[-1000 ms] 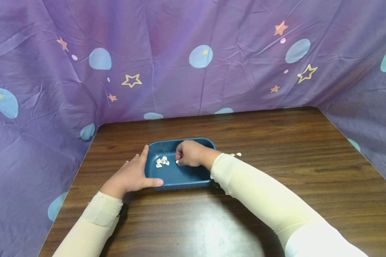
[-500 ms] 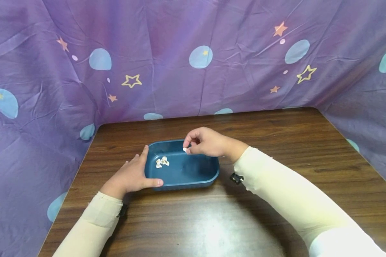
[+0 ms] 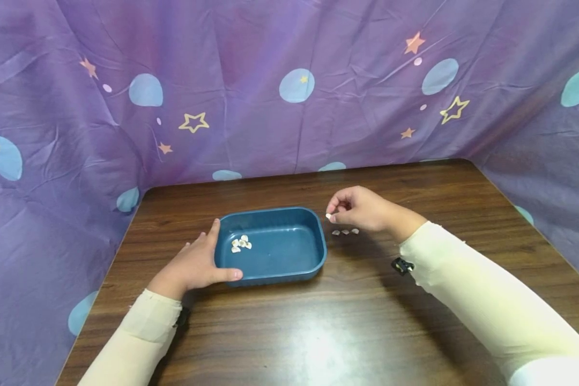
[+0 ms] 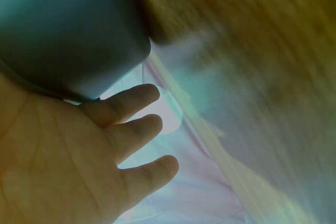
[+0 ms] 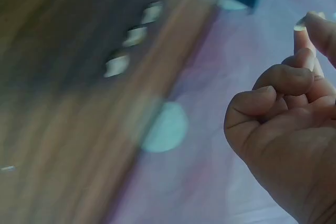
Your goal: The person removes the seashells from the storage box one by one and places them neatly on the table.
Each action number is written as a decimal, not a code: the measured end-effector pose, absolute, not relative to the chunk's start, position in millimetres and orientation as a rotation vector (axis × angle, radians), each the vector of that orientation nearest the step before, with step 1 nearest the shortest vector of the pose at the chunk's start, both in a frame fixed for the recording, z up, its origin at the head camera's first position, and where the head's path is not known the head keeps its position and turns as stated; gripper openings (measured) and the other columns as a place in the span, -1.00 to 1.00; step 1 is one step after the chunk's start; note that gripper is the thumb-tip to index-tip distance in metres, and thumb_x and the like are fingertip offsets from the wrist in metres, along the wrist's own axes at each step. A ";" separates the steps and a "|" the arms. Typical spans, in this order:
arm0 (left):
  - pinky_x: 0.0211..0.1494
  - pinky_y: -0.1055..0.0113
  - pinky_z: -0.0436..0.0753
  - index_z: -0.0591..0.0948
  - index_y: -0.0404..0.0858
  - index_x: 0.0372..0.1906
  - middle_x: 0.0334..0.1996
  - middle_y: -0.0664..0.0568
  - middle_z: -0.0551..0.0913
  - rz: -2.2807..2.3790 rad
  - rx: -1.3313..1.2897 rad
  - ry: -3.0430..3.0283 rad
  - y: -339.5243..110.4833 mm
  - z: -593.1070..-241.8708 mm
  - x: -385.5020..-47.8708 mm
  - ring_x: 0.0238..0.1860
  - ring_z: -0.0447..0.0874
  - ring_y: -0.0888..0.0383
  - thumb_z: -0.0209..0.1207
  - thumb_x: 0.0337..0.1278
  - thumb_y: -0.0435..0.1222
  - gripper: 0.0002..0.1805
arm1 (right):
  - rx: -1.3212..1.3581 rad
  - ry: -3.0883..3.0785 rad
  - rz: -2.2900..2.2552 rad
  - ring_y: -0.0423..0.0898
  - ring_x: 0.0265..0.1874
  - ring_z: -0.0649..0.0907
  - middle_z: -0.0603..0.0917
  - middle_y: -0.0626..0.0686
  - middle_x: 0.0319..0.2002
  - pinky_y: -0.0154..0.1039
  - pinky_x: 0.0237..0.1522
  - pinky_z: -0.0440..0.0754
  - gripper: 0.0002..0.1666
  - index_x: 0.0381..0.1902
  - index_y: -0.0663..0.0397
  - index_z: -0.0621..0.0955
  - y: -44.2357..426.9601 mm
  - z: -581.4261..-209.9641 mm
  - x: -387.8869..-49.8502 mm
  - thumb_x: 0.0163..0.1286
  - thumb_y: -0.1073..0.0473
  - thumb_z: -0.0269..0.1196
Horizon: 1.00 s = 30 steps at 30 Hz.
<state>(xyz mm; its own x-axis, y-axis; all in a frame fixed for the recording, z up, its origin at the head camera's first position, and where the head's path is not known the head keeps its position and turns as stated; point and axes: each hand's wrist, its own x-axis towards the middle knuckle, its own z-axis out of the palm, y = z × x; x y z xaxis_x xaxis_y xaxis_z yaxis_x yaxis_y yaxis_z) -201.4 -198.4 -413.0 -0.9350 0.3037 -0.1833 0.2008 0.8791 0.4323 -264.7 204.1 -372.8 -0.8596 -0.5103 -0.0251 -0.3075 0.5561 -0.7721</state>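
A blue rectangular tray (image 3: 275,277) stands on the table, with several small whitish pieces (image 3: 243,243) at the left of its floor. My left hand (image 3: 193,265) rests against the tray's left end, thumb on the near rim and fingers spread along the side; the left wrist view shows three straight fingers beside the tray (image 4: 73,30). My right hand (image 3: 359,209) is just right of the tray, above the table, and pinches one small white piece (image 3: 328,216) between thumb and forefinger. Below it three similar pieces (image 3: 345,232) lie in a row on the table.
The brown wooden table (image 3: 270,332) reaches back to a purple curtain (image 3: 251,134) with stars and blotches, which also hangs at both sides. A small black device (image 3: 402,266) is on the underside of my right wrist.
My right hand has risen out of the tray and moved right past its right end, still pinching the white piece. The row of three pieces has come into full view. My left hand stays at the tray.
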 end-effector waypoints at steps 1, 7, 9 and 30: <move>0.58 -0.44 0.03 -0.27 -0.42 0.69 0.57 -0.57 0.11 0.608 0.381 2.802 -198.4 -413.2 -201.2 0.61 0.04 -0.49 0.47 -0.06 0.34 0.58 | -0.674 2.553 -1.184 -0.24 -0.61 0.54 0.50 -0.09 -0.55 -0.37 -0.55 0.51 -0.89 -0.20 0.28 0.70 208.1 -377.4 -264.8 0.37 0.31 0.39; 0.59 -0.44 0.03 -0.28 -0.41 0.69 0.58 -0.56 0.10 0.595 0.374 2.797 -198.5 -413.7 -200.9 0.61 0.03 -0.48 0.45 -0.05 0.36 0.58 | -0.686 2.661 -1.001 -0.26 -0.58 0.47 0.51 -0.12 -0.58 -0.35 -0.47 0.40 -0.95 -0.29 0.18 0.73 218.8 -401.8 -262.3 0.30 0.32 0.41; 0.59 -0.44 0.03 -0.28 -0.41 0.69 0.58 -0.56 0.09 0.591 0.375 2.798 -198.4 -413.6 -201.1 0.61 0.03 -0.48 0.45 -0.05 0.37 0.59 | -0.715 2.699 -0.909 -0.25 -0.56 0.46 0.53 -0.13 -0.58 -0.32 -0.45 0.41 -0.95 -0.32 0.13 0.73 219.1 -407.5 -261.4 0.28 0.31 0.43; 0.59 -0.43 0.03 -0.28 -0.41 0.69 0.59 -0.55 0.09 0.568 0.370 2.799 -198.3 -412.8 -201.4 0.62 0.02 -0.48 0.43 -0.05 0.39 0.58 | -0.770 2.792 -0.500 -0.20 -0.47 0.54 0.60 -0.12 -0.53 -0.19 -0.28 0.54 -0.95 -0.33 0.00 0.74 208.4 -423.3 -262.9 0.32 0.24 0.44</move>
<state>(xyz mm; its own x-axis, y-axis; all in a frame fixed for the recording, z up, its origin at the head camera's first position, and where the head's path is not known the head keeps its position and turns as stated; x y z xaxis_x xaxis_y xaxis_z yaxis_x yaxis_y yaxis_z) -201.4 -198.3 -412.8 -0.9335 0.2966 -0.2016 0.1945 0.8910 0.4102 -262.9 208.4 -423.3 -0.8436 -0.5269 -0.1033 -0.4584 0.8069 -0.3725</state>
